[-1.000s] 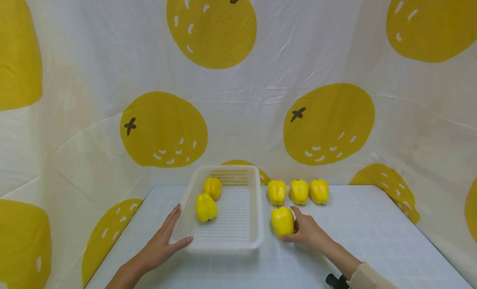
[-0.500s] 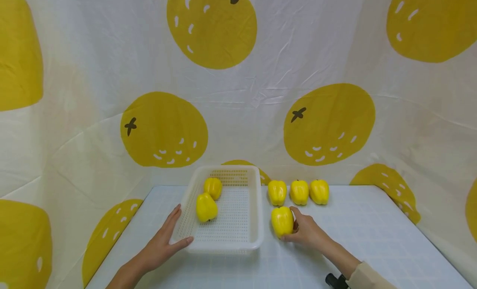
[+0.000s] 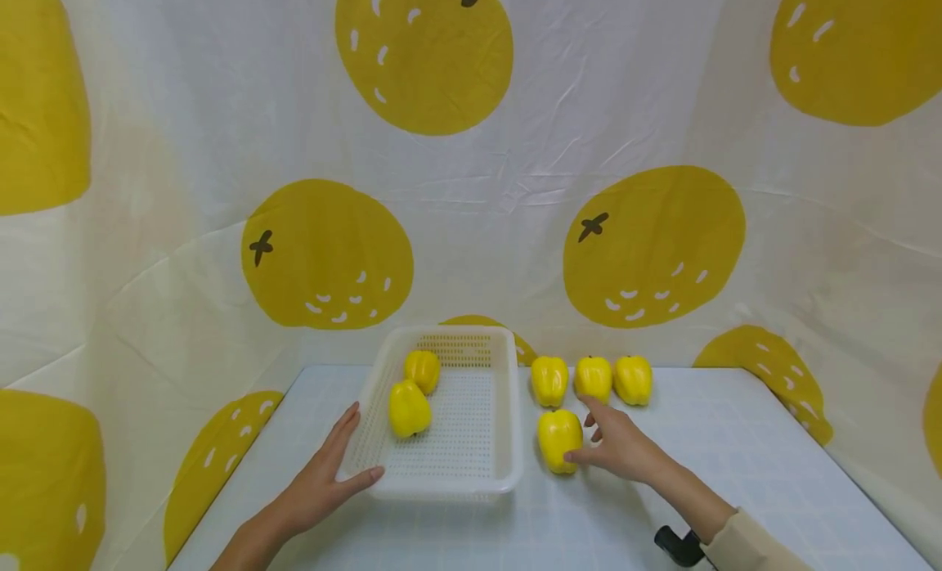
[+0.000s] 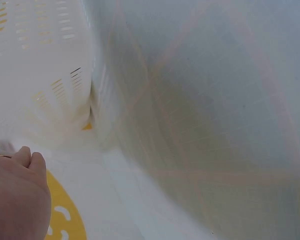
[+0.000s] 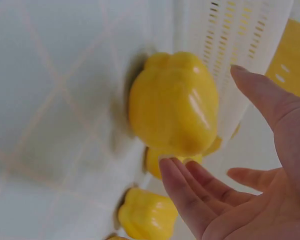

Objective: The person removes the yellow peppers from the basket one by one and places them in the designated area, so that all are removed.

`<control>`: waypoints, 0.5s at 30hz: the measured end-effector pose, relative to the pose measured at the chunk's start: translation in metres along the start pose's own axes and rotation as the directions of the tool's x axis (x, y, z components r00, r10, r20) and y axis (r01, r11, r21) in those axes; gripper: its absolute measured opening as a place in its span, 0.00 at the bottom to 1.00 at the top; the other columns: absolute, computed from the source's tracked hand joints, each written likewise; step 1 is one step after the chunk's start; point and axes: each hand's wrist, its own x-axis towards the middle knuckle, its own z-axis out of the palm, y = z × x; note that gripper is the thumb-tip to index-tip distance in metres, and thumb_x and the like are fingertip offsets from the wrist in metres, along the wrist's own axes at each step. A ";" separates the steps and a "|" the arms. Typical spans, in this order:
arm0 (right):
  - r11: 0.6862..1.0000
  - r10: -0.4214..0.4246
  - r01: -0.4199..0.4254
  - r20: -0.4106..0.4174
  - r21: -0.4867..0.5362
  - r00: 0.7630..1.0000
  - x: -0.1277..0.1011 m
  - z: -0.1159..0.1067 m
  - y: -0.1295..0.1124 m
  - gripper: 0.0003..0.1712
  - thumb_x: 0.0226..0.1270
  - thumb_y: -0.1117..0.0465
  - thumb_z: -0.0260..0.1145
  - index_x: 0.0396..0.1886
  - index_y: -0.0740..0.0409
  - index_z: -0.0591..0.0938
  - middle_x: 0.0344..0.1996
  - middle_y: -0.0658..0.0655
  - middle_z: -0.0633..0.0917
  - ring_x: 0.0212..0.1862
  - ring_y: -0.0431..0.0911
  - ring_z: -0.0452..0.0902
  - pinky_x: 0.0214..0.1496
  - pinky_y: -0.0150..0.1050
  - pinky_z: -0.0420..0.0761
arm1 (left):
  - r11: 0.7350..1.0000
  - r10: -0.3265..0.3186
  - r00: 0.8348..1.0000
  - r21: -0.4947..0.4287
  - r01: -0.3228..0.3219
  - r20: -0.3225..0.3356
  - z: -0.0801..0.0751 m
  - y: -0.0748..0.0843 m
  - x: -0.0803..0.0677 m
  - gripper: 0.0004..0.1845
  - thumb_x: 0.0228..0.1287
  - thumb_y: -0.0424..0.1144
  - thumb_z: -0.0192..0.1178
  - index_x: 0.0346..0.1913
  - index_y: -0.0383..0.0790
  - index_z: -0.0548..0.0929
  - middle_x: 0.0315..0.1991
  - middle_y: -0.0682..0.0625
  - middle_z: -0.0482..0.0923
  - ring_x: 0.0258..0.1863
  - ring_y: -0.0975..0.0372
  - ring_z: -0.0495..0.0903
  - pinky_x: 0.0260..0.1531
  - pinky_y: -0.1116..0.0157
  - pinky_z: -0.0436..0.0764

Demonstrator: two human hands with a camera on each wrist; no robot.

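Observation:
In the head view, my left hand [image 3: 320, 477] rests on the near-left corner of a white perforated plastic basket [image 3: 508, 460], its fingers straight along the side and its thumb at the front rim. Two yellow bell peppers, one farther back [image 3: 423, 371] and one nearer [image 3: 409, 410], lie at the basket's left. To the right of the basket, a bell pepper [image 3: 557, 440] stands on the table. My right hand [image 3: 621, 447] is beside it, fingers spread; in the right wrist view a gap shows between the fingers and the pepper [image 5: 175, 105].
Behind the front pepper stands a row of bell peppers: a left one [image 3: 549, 381], a middle one [image 3: 593, 378] and a right one [image 3: 633, 380]. A white curtain [image 3: 478, 170] with printed yellow fruit hangs behind the pale checked table [image 3: 736, 456].
My right hand has let go of the front bell pepper and drawn back slightly to the right, its fingers opening. The pepper stays where it stood. The left hand and basket have not moved.

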 end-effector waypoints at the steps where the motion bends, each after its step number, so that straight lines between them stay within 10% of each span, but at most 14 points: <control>1: 1.000 -0.010 0.010 -0.001 -0.005 1.000 0.000 -0.002 -0.003 0.60 0.50 0.48 0.84 0.76 0.67 0.63 0.52 0.62 0.81 0.47 0.53 0.79 0.42 0.46 0.86 | 1.000 -0.002 1.000 -0.001 0.002 0.000 0.000 0.000 0.000 0.59 0.64 0.68 0.63 0.84 0.46 0.41 0.84 0.47 0.33 0.81 0.42 0.43 0.71 0.31 0.50; 15: 0.985 -0.172 0.172 0.016 -0.003 0.985 0.020 -0.007 -0.048 0.45 0.58 0.47 0.79 0.72 0.57 0.72 0.61 0.58 0.80 0.60 0.57 0.77 0.55 0.54 0.85 | 1.000 -0.006 1.000 -0.003 0.006 -0.003 0.002 -0.004 0.001 0.58 0.63 0.68 0.62 0.84 0.48 0.41 0.84 0.51 0.33 0.82 0.44 0.43 0.72 0.32 0.50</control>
